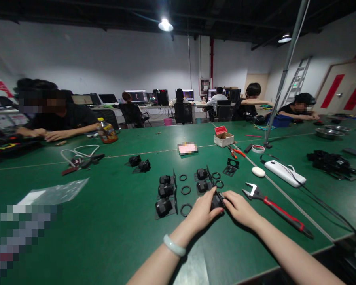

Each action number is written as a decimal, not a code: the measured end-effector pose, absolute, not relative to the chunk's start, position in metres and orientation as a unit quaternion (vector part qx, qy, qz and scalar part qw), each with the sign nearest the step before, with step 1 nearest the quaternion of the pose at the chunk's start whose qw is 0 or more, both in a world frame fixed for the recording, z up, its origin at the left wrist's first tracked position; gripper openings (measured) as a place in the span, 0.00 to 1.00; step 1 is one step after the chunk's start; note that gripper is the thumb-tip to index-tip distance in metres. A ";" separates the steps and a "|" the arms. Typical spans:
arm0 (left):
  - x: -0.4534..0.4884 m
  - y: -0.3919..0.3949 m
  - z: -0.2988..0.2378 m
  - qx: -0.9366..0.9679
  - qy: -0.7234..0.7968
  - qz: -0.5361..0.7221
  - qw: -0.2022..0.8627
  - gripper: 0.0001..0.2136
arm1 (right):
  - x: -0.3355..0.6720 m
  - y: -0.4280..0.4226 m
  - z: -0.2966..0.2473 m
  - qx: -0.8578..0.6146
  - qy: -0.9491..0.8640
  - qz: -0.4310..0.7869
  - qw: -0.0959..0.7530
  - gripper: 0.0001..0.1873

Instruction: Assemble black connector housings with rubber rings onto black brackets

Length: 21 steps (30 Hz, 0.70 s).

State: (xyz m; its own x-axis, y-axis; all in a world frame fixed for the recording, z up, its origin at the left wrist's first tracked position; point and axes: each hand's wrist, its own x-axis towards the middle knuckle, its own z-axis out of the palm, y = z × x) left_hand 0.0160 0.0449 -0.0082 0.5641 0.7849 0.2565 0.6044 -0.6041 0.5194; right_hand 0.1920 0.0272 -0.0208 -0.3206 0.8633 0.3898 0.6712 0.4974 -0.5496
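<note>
My left hand (204, 209) is closed round a black cable gland (216, 202) set in a black angle bracket. From the other side my right hand (240, 208) grips the same piece; whatever sits under its fingertips is hidden. Just beyond are two more cable glands in brackets (202, 180), with black hex lock nuts (219, 184) beside them. To the left stands a column of glands in brackets (165, 190), and a column of black ring nuts (186, 190) lies next to it. A bare bracket with a round hole (231, 167) rests farther right.
An adjustable wrench (280, 211) lies right of my right hand. Beyond it are a white power bank (284, 173) with a cable, a white oval object (258, 171), pliers (236, 151) and a small box (224, 139). Two more glands (140, 163) sit back left. Co-workers sit across the green table (112, 229).
</note>
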 end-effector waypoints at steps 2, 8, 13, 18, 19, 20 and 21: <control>0.015 0.043 -0.005 0.858 0.414 0.245 0.179 0.30 | 0.194 0.028 -0.022 -0.492 -0.792 0.128 0.337 0.09; 0.013 0.031 0.017 0.867 0.466 0.161 0.070 0.21 | 0.205 0.029 -0.021 -0.547 -0.756 0.032 0.358 0.06; 0.014 0.022 0.025 0.870 0.485 0.088 -0.014 0.15 | 0.204 0.026 -0.019 -0.552 -0.779 0.022 0.296 0.03; 0.017 0.018 0.021 0.868 0.489 0.073 -0.044 0.19 | 0.201 0.023 -0.014 -0.543 -0.782 0.041 0.304 0.07; 0.017 0.016 0.020 0.867 0.491 0.074 -0.045 0.21 | 0.201 0.022 -0.012 -0.530 -0.784 0.047 0.321 0.10; 0.017 0.015 0.019 0.867 0.491 0.074 -0.044 0.23 | 0.201 0.021 -0.010 -0.512 -0.788 0.052 0.338 0.13; 0.017 0.014 0.019 0.867 0.491 0.074 -0.041 0.24 | 0.200 0.019 -0.009 -0.490 -0.796 0.058 0.351 0.16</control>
